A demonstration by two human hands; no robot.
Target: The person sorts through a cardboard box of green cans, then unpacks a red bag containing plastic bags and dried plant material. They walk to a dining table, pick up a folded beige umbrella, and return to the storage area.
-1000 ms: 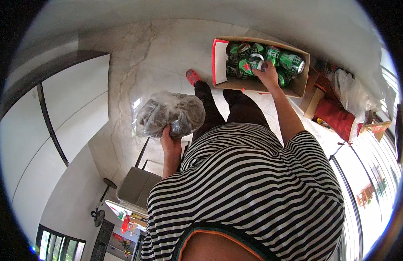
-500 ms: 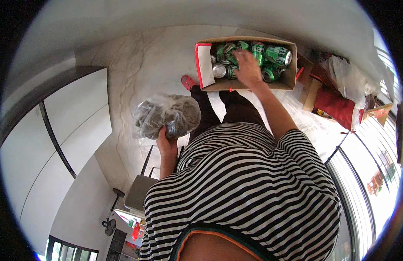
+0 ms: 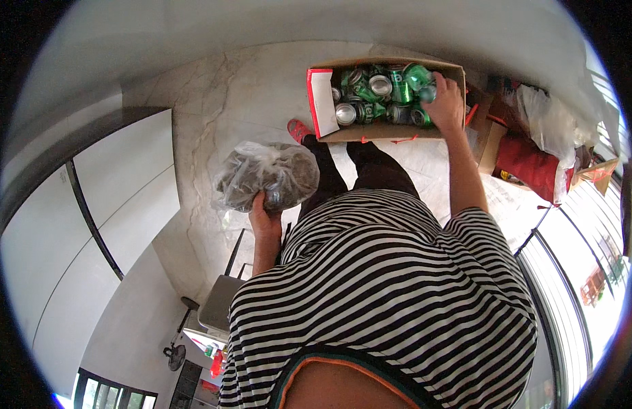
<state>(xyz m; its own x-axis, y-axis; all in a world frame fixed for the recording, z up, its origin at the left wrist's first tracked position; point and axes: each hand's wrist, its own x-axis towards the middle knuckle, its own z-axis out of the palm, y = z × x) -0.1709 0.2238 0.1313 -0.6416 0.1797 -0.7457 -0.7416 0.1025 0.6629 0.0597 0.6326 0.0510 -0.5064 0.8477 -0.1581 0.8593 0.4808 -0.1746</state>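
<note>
I've got right hand (image 3: pixel 447 102) curled at green can (image 3: pixel 417 77), can't tell if gripped; can sits in box's (image 3: pixel 398 131) right end, looks light, thin, slick, best held round middle. Left hand (image 3: pixel 264 219) clutches soft plastic bag (image 3: pixel 268 172).

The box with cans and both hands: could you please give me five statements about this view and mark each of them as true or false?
1. The left hand holds a plastic bag. True.
2. The box is closed. False: it is open, and green cans show inside.
3. The right hand also grips the bag. False: it reaches into the right part of the box, among the cans.
4. A red shoe shows near the left end of the box. True.
5. The person's shirt is plain red. False: it has black and white stripes.
</note>
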